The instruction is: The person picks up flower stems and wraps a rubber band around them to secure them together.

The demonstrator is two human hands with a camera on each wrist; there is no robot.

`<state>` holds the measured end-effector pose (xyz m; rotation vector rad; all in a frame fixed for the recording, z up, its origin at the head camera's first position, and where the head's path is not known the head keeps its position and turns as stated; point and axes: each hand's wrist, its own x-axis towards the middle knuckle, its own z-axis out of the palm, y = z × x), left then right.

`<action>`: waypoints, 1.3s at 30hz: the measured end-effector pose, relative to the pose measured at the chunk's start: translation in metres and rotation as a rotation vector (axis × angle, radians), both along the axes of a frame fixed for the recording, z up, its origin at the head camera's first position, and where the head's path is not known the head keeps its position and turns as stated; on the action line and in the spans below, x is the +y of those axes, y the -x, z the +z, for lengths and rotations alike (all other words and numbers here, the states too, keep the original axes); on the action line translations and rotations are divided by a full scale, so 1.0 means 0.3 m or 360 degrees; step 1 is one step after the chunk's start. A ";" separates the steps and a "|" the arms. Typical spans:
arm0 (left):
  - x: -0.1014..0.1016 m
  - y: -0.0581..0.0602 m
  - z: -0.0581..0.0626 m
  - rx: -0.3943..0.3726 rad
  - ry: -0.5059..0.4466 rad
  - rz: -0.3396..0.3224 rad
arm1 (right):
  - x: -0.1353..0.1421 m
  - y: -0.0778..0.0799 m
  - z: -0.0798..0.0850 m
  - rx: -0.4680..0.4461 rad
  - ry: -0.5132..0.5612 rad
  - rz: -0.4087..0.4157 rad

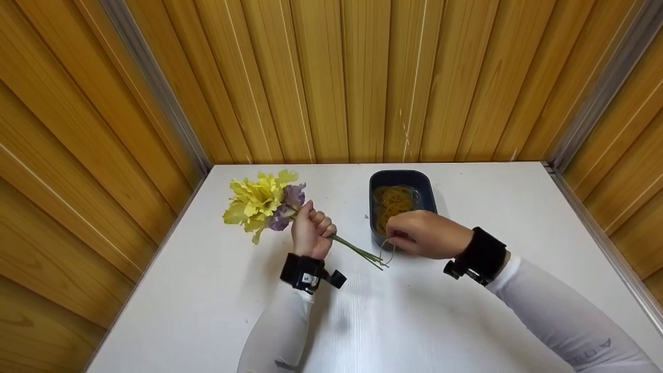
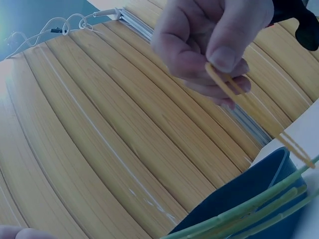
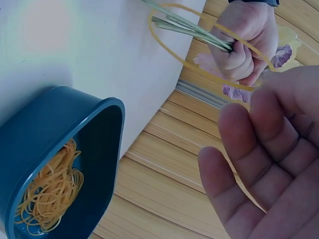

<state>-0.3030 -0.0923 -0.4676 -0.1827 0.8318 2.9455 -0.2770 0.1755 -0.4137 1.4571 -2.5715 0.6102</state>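
Observation:
My left hand (image 1: 311, 230) grips a bunch of yellow and purple flowers (image 1: 261, 203) by its green stems (image 1: 360, 251), which point right, low over the white table (image 1: 217, 290). My right hand (image 1: 420, 233) pinches a yellow rubber band (image 1: 386, 255) right at the stem ends. In the left wrist view the right hand (image 2: 212, 42) holds the band (image 2: 234, 89) between thumb and fingers above the stems (image 2: 259, 206). The right wrist view shows the band's loop (image 3: 172, 47) hanging open around the stem ends (image 3: 187, 27), near the left hand (image 3: 249, 42).
A dark blue tub (image 1: 428, 194) with several rubber bands (image 1: 393, 199) stands just behind my right hand; its rim (image 3: 107, 129) and the bands (image 3: 50, 194) show in the right wrist view. Wooden slat walls (image 1: 331, 77) close in the table's back and sides.

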 end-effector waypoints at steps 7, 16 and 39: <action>0.008 -0.007 0.003 0.0059 0.0087 -0.0052 | -0.036 0.018 -0.003 0.0059 0.0096 0.0054; 0.032 -0.020 0.007 0.0077 0.0118 -0.0147 | -0.104 0.061 -0.017 0.0063 0.0176 0.0139; 0.069 -0.044 0.018 0.0181 0.0143 -0.0452 | -0.160 0.126 -0.036 0.0040 0.0666 -0.0057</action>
